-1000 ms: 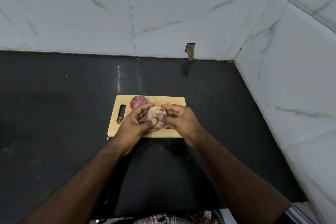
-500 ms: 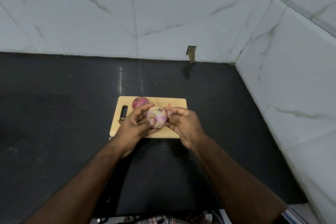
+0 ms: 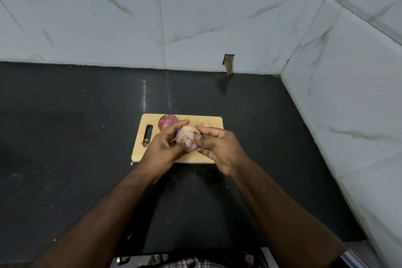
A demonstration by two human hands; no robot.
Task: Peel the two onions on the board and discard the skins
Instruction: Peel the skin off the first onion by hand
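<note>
Unlabelled, both hands (image 3: pixel 193 148) grip a pale onion (image 3: pixel 187 138) above the board (image 3: pixel 214 123).

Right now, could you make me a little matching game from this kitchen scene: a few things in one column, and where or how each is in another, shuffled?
Things:
1. pale onion
2. red onion
3. cutting board
4. scrap of skin

States:
A. lies flat on the black counter
B. held in both hands
C. lies by the board's handle slot
D. rests on the board, skin still on

Pairs: 1-B, 2-D, 3-A, 4-C
</note>
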